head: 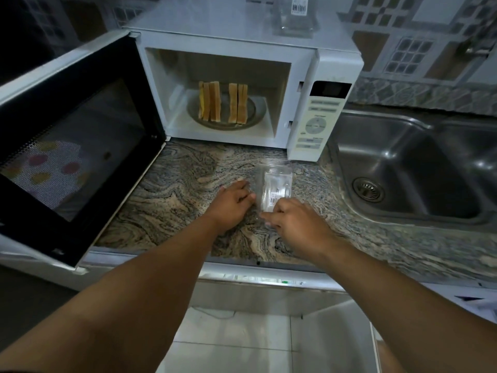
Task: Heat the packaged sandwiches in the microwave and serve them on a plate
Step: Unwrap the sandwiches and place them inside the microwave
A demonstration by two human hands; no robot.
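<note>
A white microwave [330,65] stands on the counter with its door [72,146] swung wide open to the left. Inside, two sandwiches [223,102] stand upright on the glass turntable [255,118]. In front of the microwave lies a clear empty plastic package [275,184] with a barcode label. My left hand [232,203] rests on the counter, fingertips touching the package's left edge. My right hand [294,219] grips the package's near end with its fingers curled.
A marbled stone counter [183,184] runs under everything. A steel sink [419,168] lies to the right of the microwave. A clear glass container [297,14] with a barcode sticker stands on top of the microwave. White floor tiles show below the counter edge.
</note>
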